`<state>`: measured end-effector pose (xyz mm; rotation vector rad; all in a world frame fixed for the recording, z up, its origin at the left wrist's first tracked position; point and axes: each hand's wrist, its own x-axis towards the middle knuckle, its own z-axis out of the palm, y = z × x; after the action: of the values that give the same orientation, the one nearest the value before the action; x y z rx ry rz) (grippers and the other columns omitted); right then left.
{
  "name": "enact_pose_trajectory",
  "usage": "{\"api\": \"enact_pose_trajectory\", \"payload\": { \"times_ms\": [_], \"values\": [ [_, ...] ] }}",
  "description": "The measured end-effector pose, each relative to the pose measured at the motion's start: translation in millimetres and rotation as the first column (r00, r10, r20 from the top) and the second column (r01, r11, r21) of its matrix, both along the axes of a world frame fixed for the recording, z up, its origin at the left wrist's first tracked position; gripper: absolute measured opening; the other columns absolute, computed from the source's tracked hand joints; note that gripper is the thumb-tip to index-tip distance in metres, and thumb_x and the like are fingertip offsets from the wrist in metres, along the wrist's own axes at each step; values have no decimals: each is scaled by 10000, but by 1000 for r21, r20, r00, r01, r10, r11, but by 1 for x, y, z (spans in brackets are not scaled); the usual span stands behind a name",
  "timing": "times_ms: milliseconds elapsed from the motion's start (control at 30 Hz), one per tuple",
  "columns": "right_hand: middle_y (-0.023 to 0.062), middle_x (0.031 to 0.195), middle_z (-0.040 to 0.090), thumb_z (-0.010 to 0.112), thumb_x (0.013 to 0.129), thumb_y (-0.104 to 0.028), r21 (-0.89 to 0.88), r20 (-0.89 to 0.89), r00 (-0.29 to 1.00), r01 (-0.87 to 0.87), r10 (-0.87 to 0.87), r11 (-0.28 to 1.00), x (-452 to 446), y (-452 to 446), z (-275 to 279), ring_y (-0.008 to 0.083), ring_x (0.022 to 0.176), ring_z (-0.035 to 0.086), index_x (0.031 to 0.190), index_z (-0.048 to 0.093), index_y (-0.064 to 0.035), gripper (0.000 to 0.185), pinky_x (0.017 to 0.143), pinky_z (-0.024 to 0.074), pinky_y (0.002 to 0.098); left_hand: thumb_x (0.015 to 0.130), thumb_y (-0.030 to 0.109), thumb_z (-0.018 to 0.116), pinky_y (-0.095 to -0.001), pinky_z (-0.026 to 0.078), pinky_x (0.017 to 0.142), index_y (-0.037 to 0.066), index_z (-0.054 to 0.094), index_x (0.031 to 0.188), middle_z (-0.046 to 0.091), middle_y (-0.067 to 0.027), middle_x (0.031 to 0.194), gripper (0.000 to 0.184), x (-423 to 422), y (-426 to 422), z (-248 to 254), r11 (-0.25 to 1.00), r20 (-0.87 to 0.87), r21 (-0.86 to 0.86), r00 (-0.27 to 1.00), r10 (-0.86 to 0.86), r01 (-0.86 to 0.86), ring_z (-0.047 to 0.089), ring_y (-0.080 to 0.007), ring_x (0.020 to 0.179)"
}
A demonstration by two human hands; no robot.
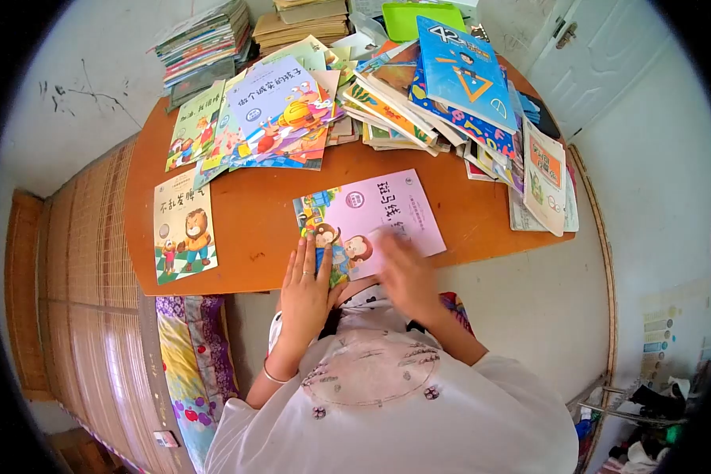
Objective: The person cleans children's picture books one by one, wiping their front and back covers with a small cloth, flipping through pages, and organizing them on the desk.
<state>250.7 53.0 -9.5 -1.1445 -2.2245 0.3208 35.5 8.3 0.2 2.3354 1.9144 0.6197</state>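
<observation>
A pink picture book (411,201) with cartoon children on its cover lies turned sideways near the front edge of the orange table (253,257). My left hand (307,288) rests on the book's lower left corner, its fingers spread. Over the right part of the cover is my right hand (403,272), blurred by motion. Its fingers are smeared, and a whitish patch shows by them that I cannot make out. To the left lies a cream book (186,225) with a lion on it.
Piled books with a lilac cover (272,91) on top lie at the back left. Another pile, topped by a blue book (466,71), spreads at the back right. Behind them stand stacked books (201,43) and a green tray (423,20). A patterned cushion (193,371) is below left.
</observation>
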Motion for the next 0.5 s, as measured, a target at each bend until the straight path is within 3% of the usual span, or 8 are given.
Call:
{"api": "enact_pose_trajectory", "payload": {
  "times_ms": [33,100,167,233,333,433,500],
  "values": [
    [184,1353,550,615,868,-102,15,-64,976,-210,210,978,-17,-7,-1,352,1265,518,1235,593,53,398,1075,397,486,903,327,650,-502,279,1159,47,506,1404,342,-230,1537,592,-1,-1,1,1000,0,-8,1000,2,-2,338,-405,1418],
    [185,1334,569,632,869,-108,83,28,957,-289,288,954,-37,-18,-1,338,1255,536,1165,628,47,334,1072,399,489,908,367,644,-498,287,1154,59,504,1411,349,-221,1538,606,-4,2,5,999,-53,-14,998,-36,35,348,-400,1415],
    [186,1329,575,634,872,-109,103,14,965,-261,261,960,-33,-13,-3,336,1256,539,1156,633,46,323,1075,395,490,897,368,658,-497,290,1153,65,507,1411,355,-214,1538,616,-8,2,6,999,-32,-6,999,-32,31,352,-395,1414],
    [181,1359,562,621,893,-124,29,-33,997,-70,71,997,11,0,-15,337,1277,525,1192,619,45,344,1090,378,503,885,368,671,-496,293,1151,71,509,1411,362,-206,1537,625,-8,-1,5,999,-2,-11,999,-33,33,356,-390,1413],
    [203,1434,494,594,933,-163,188,148,947,255,-285,948,57,14,-15,370,1284,505,1337,520,47,461,1101,349,527,869,364,691,-492,295,1151,78,512,1410,373,-191,1538,638,-4,1,2,999,16,24,999,-32,32,369,-376,1410],
    [226,1442,471,605,926,-185,226,166,911,337,-377,914,41,3,-15,390,1300,481,1380,471,58,532,1106,340,525,867,365,694,-493,294,1152,78,515,1408,376,-187,1537,638,3,2,-6,998,25,61,1000,-4,3,377,-361,1408],
    [242,1450,451,606,922,-227,82,139,965,215,-224,973,9,-11,-18,401,1323,456,1390,452,70,575,1115,330,521,864,364,696,-495,298,1151,69,504,1414,382,-182,1534,653,3,4,-7,997,42,71,999,-16,13,386,-351,1404]
  ]
}}
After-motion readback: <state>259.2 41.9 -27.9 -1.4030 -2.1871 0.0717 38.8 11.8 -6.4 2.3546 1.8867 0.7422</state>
